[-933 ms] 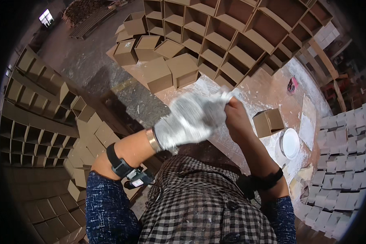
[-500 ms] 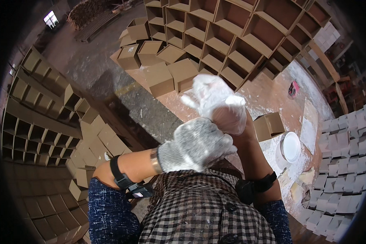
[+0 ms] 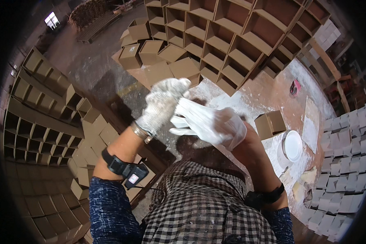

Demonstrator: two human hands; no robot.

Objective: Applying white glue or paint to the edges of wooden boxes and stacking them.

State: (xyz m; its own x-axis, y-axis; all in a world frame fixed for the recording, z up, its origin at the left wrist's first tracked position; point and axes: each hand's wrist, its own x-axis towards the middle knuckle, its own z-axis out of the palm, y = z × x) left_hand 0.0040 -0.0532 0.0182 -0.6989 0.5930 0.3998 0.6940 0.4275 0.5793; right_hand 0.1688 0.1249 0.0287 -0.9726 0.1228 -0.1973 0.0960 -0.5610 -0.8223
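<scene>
My left hand (image 3: pixel 163 101), in a knitted grey-white work glove, is closed at the finger end of a thin white plastic glove (image 3: pixel 205 120). That glove is on my right hand (image 3: pixel 227 128), its translucent cuff loose around the wrist. The right hand points leftward with its fingers stretched out; white glove fingers spread beneath my left hand. How far the fingers reach inside the glove is hidden. Both hands are held in front of the checked apron (image 3: pixel 199 195).
Stacked open brown cardboard boxes (image 3: pixel 215 53) stand ahead, more boxes (image 3: pixel 40 126) at left. A white bucket (image 3: pixel 292 146) and a brown box (image 3: pixel 270 124) sit at right on a white-smeared surface. Rows of white blocks (image 3: pixel 341 171) line the far right.
My left hand has moved from the right wrist, up and left to the plastic glove's finger end. My right hand has lowered and turned from pointing upward to pointing left.
</scene>
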